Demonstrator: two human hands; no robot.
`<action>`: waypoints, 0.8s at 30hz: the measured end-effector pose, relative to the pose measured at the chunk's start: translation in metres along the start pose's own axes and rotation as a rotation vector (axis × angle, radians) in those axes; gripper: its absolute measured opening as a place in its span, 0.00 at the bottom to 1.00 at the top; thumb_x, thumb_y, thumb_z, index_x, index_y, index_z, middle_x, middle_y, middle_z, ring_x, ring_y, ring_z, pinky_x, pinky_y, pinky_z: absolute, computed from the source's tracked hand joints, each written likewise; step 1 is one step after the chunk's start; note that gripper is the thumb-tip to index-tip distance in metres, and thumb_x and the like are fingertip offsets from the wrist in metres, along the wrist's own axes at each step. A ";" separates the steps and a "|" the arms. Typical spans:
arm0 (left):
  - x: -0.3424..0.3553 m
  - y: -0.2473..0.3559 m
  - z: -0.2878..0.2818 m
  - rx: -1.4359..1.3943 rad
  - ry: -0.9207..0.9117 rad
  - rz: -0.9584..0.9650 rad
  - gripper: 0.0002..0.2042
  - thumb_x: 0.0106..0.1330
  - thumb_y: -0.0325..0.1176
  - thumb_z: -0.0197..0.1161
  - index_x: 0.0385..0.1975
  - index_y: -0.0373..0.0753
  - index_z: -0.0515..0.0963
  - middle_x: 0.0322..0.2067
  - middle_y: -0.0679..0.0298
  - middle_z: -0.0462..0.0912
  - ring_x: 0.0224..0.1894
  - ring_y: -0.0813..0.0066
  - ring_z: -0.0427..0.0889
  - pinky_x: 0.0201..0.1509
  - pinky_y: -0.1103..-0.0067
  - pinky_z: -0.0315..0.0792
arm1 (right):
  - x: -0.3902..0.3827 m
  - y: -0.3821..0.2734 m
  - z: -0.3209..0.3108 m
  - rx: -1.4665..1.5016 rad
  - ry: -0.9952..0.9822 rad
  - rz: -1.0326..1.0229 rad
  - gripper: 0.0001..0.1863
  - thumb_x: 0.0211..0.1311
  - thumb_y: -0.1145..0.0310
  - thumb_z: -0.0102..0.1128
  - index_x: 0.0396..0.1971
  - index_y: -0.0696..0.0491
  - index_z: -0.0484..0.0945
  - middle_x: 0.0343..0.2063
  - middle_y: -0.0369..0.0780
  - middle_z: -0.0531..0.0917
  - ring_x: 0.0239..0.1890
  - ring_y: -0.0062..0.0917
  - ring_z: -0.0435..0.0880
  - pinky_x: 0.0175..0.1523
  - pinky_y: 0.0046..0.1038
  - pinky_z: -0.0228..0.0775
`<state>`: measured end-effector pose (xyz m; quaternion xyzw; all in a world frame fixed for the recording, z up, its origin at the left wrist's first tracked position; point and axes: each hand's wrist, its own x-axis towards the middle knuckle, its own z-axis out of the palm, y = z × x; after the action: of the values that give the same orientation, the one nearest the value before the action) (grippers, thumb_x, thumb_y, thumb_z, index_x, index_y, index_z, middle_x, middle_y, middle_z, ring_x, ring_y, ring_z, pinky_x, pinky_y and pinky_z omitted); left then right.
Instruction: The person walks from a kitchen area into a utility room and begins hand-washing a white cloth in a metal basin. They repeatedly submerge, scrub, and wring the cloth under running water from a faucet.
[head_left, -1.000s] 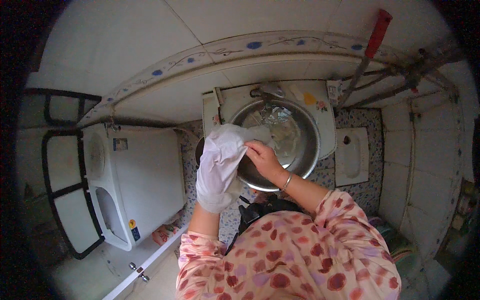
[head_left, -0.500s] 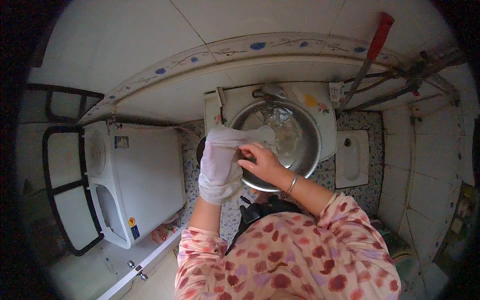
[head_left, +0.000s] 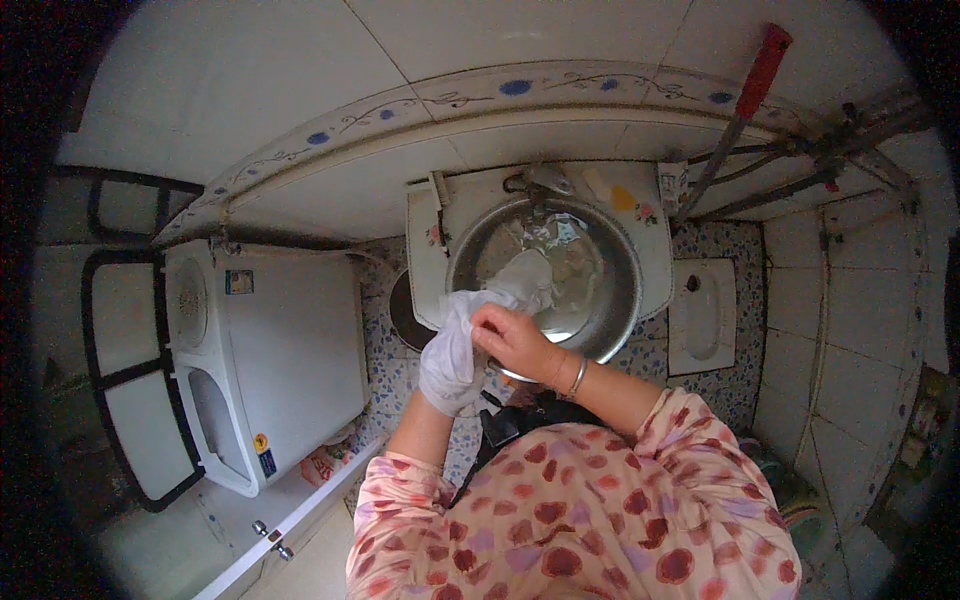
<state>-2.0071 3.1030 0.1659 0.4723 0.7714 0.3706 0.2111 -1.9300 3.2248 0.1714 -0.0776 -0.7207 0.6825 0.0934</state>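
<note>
A white wet-looking cloth point(head_left: 450, 355) wraps over my left hand, hiding its fingers; the bare left wrist point(head_left: 427, 425) emerges below. My right hand point(head_left: 525, 345) has its fingers curled and pinching the cloth at the front-left of a steel basin point(head_left: 622, 290). The upper end of the cloth hangs into the basin over the water point(head_left: 570, 285). The basin sits in a white washstand point(head_left: 650, 240) with flower decals, beneath a metal tap point(head_left: 545, 182).
A white appliance point(head_left: 290, 370) stands left, beside black-framed panels point(head_left: 133, 420). A squat toilet point(head_left: 700, 320) lies to the right. A red-handled metal pole point(head_left: 760, 70) and pipes point(head_left: 850, 150) are at the back right. A dark round bucket point(head_left: 405, 320) sits left of the washstand.
The cloth has dropped lower and bunched narrower, its upper end now inside the basin. My right hand has moved slightly down and closed again on the cloth.
</note>
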 end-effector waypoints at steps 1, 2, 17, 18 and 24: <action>-0.011 -0.009 0.002 -0.003 0.007 0.018 0.08 0.47 0.27 0.59 0.28 0.39 0.72 0.27 0.62 0.74 0.32 0.68 0.73 0.37 0.79 0.68 | -0.001 -0.006 0.003 0.035 -0.065 -0.003 0.08 0.56 0.68 0.50 0.29 0.57 0.70 0.26 0.45 0.75 0.29 0.37 0.76 0.35 0.29 0.67; -0.023 -0.033 0.008 -0.164 -0.111 -0.066 0.11 0.46 0.28 0.60 0.32 0.39 0.73 0.30 0.60 0.75 0.36 0.68 0.74 0.38 0.77 0.68 | -0.004 -0.016 0.006 0.104 -0.142 0.005 0.08 0.56 0.67 0.50 0.30 0.57 0.69 0.24 0.45 0.75 0.28 0.36 0.76 0.34 0.30 0.67; 0.070 0.027 -0.030 -0.240 0.139 0.018 0.13 0.52 0.33 0.58 0.38 0.38 0.71 0.33 0.59 0.76 0.35 0.65 0.76 0.42 0.75 0.69 | -0.017 -0.033 0.020 0.113 -0.396 -0.152 0.07 0.55 0.68 0.51 0.29 0.57 0.70 0.25 0.43 0.75 0.29 0.35 0.76 0.35 0.29 0.66; 0.068 0.033 -0.036 -0.150 0.152 0.062 0.13 0.52 0.33 0.58 0.38 0.38 0.71 0.33 0.58 0.76 0.35 0.65 0.76 0.42 0.75 0.69 | -0.019 -0.030 0.016 0.105 -0.402 -0.141 0.07 0.55 0.69 0.51 0.29 0.57 0.70 0.24 0.43 0.75 0.29 0.34 0.76 0.34 0.29 0.66; 0.060 0.049 -0.058 -0.055 0.209 0.061 0.15 0.54 0.35 0.57 0.40 0.38 0.70 0.34 0.58 0.76 0.35 0.63 0.76 0.44 0.75 0.69 | -0.026 -0.006 -0.043 0.311 -0.154 0.257 0.06 0.57 0.72 0.51 0.30 0.59 0.73 0.26 0.36 0.77 0.29 0.17 0.75 0.38 0.20 0.68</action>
<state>-2.0462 3.1486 0.2416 0.4485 0.7640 0.4450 0.1309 -1.8945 3.2596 0.1790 -0.1012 -0.5959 0.7957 -0.0388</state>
